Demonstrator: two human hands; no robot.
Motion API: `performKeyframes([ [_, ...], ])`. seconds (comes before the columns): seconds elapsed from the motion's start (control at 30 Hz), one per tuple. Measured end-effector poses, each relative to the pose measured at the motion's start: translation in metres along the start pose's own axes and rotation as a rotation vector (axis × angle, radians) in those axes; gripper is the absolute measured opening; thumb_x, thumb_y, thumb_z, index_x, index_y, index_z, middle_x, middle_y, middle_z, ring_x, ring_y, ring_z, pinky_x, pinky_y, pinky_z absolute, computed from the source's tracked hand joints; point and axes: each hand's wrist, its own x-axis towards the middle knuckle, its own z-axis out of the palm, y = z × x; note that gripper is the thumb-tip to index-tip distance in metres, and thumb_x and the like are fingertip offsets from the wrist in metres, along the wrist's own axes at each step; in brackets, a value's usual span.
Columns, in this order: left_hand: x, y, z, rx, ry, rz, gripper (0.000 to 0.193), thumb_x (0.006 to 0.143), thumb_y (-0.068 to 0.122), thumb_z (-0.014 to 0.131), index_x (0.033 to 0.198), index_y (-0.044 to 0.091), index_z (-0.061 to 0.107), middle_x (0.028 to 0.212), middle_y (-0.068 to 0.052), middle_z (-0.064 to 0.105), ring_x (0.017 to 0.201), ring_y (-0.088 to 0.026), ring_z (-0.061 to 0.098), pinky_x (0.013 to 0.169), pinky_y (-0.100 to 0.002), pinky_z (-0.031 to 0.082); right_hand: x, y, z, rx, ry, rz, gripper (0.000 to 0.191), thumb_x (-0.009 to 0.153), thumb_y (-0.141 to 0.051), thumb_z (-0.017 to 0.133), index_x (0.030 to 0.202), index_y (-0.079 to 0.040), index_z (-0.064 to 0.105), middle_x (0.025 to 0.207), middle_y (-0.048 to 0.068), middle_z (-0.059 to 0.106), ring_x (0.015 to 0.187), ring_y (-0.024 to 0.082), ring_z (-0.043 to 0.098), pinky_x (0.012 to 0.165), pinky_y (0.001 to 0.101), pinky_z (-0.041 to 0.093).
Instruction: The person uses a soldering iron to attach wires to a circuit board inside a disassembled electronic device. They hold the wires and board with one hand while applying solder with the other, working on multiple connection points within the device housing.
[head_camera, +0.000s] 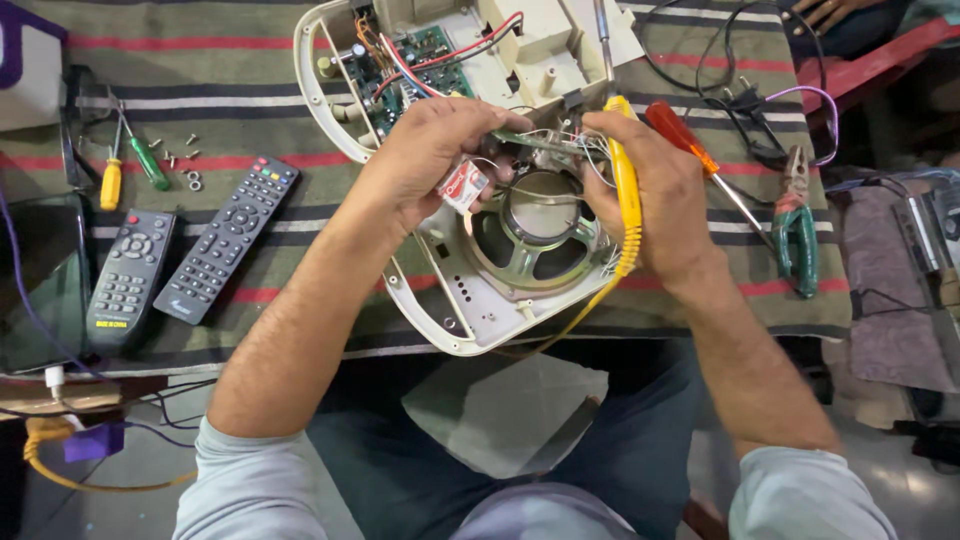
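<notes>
Flanking two hands (540, 165): two remotes (185, 255), three screwdrivers (135, 165).

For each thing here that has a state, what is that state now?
Speaker casing: opened, speaker and circuit board exposed.
Left hand: gripping a small red-and-white part.
Right hand: holding yellow soldering iron.
Pliers: lying closed, untouched.
Two remotes: lying face up.

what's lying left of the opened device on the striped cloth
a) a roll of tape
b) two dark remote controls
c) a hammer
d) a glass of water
b: two dark remote controls lie side by side on the striped cloth, left of the opened white device that the left hand and right hand work over.
</notes>
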Motion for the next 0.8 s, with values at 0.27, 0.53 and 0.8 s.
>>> performKeyframes([
  [0.27,0.003,-0.005,-0.001,0.027,-0.032,0.226,0.039,0.112,0.025,0.058,0.137,-0.004,0.061,0.089,-0.006,0.066,0.073,-0.008,0.060,0.061,-0.023,0.052,0.003,-0.003,0.001,-0.003,0.073,-0.050,0.038,0.096,-0.002,0.079,0.131,-0.007,0.064,0.102,0.016,0.066,0.087,0.031,0.065,0.079,0.0402,0.053],
  [0.53,0.010,0.001,-0.001,0.180,-0.023,0.372,0.052,0.101,0.009,0.068,0.147,-0.005,0.047,0.107,-0.011,0.071,0.090,-0.013,0.069,0.075,-0.028,0.060,0.001,0.000,0.003,0.036,0.164,-0.034,0.038,0.095,-0.005,0.082,0.128,-0.006,0.064,0.098,0.014,0.064,0.086,0.031,0.063,0.076,0.0419,0.051],
  [0.8,0.007,-0.011,0.041,0.185,0.382,0.286,0.052,0.086,0.008,0.077,0.128,-0.003,0.047,0.108,-0.012,0.073,0.081,-0.017,0.072,0.054,-0.028,0.051,-0.001,-0.004,0.002,-0.024,0.186,-0.106,0.040,0.094,-0.003,0.078,0.131,-0.004,0.060,0.107,0.016,0.064,0.094,0.035,0.062,0.083,0.0451,0.051],
])
